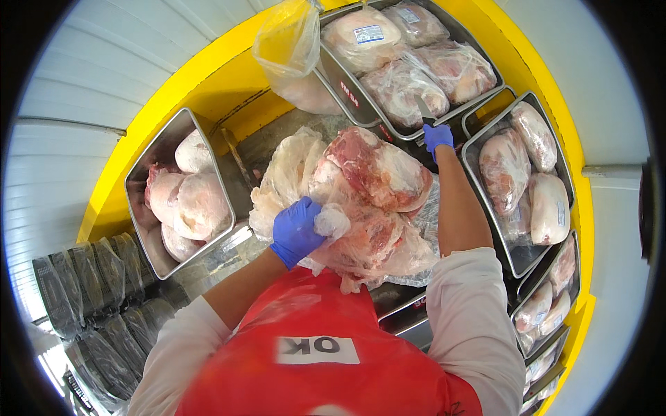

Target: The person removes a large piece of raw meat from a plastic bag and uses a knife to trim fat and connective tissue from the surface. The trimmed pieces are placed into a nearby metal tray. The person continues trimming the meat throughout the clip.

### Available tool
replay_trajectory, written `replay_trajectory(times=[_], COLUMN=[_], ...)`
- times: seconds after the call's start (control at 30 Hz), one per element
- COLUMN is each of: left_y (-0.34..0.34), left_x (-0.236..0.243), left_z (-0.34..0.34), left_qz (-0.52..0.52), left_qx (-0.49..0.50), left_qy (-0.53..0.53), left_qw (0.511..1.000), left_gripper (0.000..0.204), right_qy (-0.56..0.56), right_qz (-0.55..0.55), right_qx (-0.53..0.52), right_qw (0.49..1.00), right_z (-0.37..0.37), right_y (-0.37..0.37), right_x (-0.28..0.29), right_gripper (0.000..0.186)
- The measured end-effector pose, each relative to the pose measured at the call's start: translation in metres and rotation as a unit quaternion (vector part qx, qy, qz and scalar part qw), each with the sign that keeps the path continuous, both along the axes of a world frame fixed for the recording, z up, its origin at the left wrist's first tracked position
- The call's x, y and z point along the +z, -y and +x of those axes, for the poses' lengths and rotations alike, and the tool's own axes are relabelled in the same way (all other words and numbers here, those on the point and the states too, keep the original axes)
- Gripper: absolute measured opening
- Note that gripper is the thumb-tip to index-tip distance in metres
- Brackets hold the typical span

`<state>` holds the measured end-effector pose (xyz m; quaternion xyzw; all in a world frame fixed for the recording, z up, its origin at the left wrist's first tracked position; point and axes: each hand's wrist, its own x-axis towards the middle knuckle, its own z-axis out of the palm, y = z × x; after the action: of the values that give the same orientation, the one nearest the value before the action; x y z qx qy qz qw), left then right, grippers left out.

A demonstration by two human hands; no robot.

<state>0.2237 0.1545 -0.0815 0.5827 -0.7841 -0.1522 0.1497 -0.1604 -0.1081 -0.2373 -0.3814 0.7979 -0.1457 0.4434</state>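
A large raw meat cut [378,173], red with pale fat, lies in front of me, half out of its crumpled clear plastic wrap [284,173]. My left hand [297,232], in a blue glove, grips a bunch of that wrap at the near side of the meat. My right hand [438,136], also gloved blue, reaches past the meat and holds a knife [424,109] with its blade pointing away, against the rim of the far steel tray [354,97].
Steel trays of plastic-wrapped meat stand at the back [409,76], on the right [527,173] and on the left [187,201]. A loose clear bag [288,41] hangs over the back tray's edge. Yellow frame [201,83] rings the bench. Black trays [90,291] are stacked lower left.
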Motion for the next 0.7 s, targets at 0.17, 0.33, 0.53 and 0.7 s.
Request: replay_trajectory(times=[0.17, 0.33, 0.53, 0.7], left_y=[0.011, 0.012, 0.019, 0.019], left_x=[-0.005, -0.006, -0.012, -0.012], left_z=[0.002, 0.016, 0.016, 0.021], left_qz=[-0.013, -0.035, -0.043, -0.05], left_qx=[-0.03, -0.045, -0.091, -0.092], left_qy=[-0.041, -0.08, -0.11, -0.136], left_qw=[0.999, 0.995, 0.989, 0.985], left_gripper=[0.039, 0.039, 0.034, 0.033], right_qy=[-0.049, 0.069, -0.101, -0.184], right_qz=[-0.117, -0.122, -0.181, -0.19], right_qx=[0.016, -0.052, 0.022, 0.117], right_qw=[0.992, 0.989, 0.978, 0.957], right_z=[-0.04, 0.03, 0.083, 0.113], right_y=[-0.073, -0.247, -0.394, -0.39], right_x=[0.029, 0.206, 0.254, 0.308], right_gripper=[0.05, 0.02, 0.025, 0.044])
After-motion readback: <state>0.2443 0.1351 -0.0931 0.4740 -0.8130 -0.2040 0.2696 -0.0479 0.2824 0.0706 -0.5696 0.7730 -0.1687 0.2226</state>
